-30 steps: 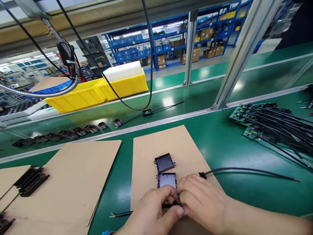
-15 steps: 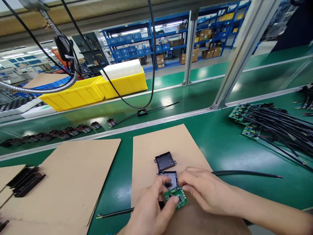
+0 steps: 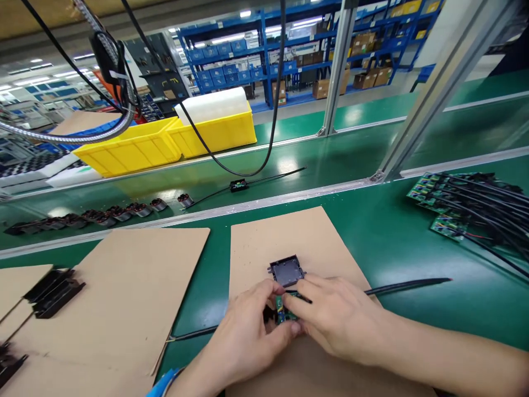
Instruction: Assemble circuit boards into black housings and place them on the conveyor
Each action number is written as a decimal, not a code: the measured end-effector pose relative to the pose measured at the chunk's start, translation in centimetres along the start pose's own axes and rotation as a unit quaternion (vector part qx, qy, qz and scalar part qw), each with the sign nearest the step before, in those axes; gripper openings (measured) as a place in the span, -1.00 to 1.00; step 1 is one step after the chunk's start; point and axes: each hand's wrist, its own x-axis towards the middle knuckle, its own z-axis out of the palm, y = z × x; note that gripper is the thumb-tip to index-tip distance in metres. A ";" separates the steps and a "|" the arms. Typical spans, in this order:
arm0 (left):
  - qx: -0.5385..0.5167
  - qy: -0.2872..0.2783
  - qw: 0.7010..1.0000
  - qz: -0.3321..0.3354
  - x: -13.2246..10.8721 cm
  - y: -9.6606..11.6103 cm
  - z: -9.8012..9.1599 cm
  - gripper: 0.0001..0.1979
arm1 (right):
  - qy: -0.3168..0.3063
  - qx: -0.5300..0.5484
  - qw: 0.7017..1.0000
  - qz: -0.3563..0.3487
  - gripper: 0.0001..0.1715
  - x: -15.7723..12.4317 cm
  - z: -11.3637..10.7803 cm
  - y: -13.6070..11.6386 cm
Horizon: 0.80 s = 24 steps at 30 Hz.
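Note:
Between my two hands sits a green circuit board (image 3: 280,310), mostly covered by fingers. My left hand (image 3: 252,328) is closed on its left side, thumb at the near edge. From the right, my right hand (image 3: 336,314) grips it, fingers lying across its top. The second black case half is largely hidden under the hands, so whether the board rests inside it I cannot tell. Just beyond lies a black plastic case half (image 3: 287,271), open side up. A black cable (image 3: 409,284) runs out to the right, and another cable end (image 3: 194,333) shows at left.
A cardboard sheet (image 3: 264,242) lies under the work, with more cardboard (image 3: 136,286) to the left carrying black case parts (image 3: 55,295). Wired circuit boards (image 3: 467,204) are piled at right. Motor-like metal parts (image 3: 140,210) line the rear strip near yellow bins (image 3: 219,135).
The board has been turned and moved away from me to where the nearer case half was seen. My right hand's fingers have come over it. The view has shifted slightly.

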 end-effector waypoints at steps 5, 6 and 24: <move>0.091 -0.016 0.995 0.034 0.0 -2.1 0.1 -0.55 | -0.047 0.054 0.997 0.011 -0.78 1.1 0.7 2.1; 0.089 -0.022 0.995 0.039 0.1 -2.5 0.4 -0.57 | -0.053 0.063 0.997 0.009 -0.79 1.2 0.8 2.3; -0.023 -0.069 0.997 -0.034 -0.9 -3.2 0.7 -0.60 | 0.007 -0.038 0.999 -0.028 -0.75 0.7 3.0 1.8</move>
